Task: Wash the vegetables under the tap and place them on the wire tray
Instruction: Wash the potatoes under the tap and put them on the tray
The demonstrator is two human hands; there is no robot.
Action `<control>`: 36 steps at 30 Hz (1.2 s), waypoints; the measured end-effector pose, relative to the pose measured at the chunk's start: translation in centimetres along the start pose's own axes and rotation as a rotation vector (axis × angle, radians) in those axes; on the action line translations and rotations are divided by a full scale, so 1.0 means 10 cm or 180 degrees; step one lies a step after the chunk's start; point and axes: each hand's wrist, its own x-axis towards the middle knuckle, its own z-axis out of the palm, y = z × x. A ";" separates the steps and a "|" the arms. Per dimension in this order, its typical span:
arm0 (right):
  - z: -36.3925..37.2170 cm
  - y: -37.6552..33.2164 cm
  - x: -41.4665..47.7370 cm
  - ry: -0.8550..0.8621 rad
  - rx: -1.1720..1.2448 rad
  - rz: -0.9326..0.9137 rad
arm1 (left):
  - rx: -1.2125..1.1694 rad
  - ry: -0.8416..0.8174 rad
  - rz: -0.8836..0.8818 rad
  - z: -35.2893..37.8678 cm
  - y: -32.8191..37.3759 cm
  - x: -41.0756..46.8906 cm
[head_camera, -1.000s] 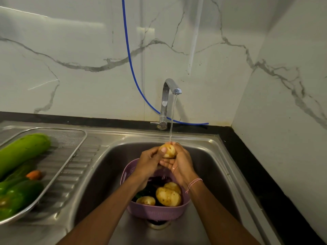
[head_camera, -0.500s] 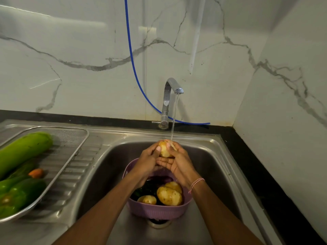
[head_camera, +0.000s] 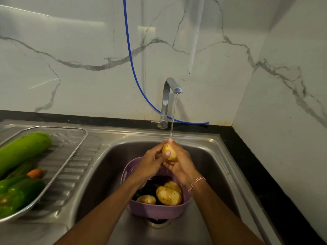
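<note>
Wall (head_camera: pixel 88 50): white veined marble.
Sink (head_camera: pixel 210 156): smooth steel basin.
Potato (head_camera: pixel 172 154): rounded, wet, under tap (head_camera: pixel 168 96).
Left hand (head_camera: pixel 150 165): grips potato.
Right hand (head_camera: pixel 183 165): cups and grips potato.
Basket (head_camera: pixel 159 211): purple plastic, below hands.

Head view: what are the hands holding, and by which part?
One potato, between both hands: left hand grips its left side, thumb across the front; right hand cups its right side.
</note>
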 end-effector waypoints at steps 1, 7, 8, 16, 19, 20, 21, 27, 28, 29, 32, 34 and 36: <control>0.01 -0.01 0.00 -0.0133 0.0106 0.0043 | -0.0008 0.0088 -0.0025 0.00 -0.01 0.01; 0.04 -0.04 0.00 -0.0645 0.0381 0.0366 | -0.0623 0.0898 -0.0560 -0.02 0.03 0.04; 0.05 -0.02 0.01 -0.0615 0.0305 0.0345 | -0.0643 0.0888 -0.0609 -0.03 0.02 0.03; -0.04 0.06 0.09 0.0484 -0.0394 0.0010 | -0.0009 -0.0197 -0.0481 0.06 -0.06 0.03; -0.05 0.00 0.06 -0.0059 -0.0145 0.0239 | -0.0065 0.0225 -0.0352 0.08 -0.02 0.03; -0.04 0.00 0.06 -0.0281 -0.0126 0.0291 | -0.0164 0.0389 -0.0364 0.07 0.00 0.02; -0.02 0.00 0.06 -0.0485 -0.0149 0.0331 | -0.0283 0.0533 -0.0397 0.07 0.01 0.01; 0.08 0.09 0.04 -0.0434 -0.0663 0.0113 | -0.0593 0.0603 -0.0579 0.01 0.01 -0.01; 0.06 0.09 0.06 -0.0281 -0.0720 0.0011 | -0.0565 0.0443 -0.0558 0.00 0.00 0.00; 0.04 0.09 0.07 -0.0130 -0.0739 -0.0080 | -0.0552 0.0248 -0.0531 -0.01 -0.02 0.02; -0.02 0.06 0.09 0.0085 -0.0677 -0.0112 | -0.0345 -0.0198 -0.0406 -0.04 -0.07 0.04; -0.05 0.02 0.06 -0.0105 -0.0560 0.0038 | -0.0161 -0.0158 -0.0190 -0.05 -0.07 0.05; -0.06 -0.04 0.01 -0.0360 -0.0507 0.0161 | -0.0106 0.0031 -0.0032 -0.07 -0.06 0.05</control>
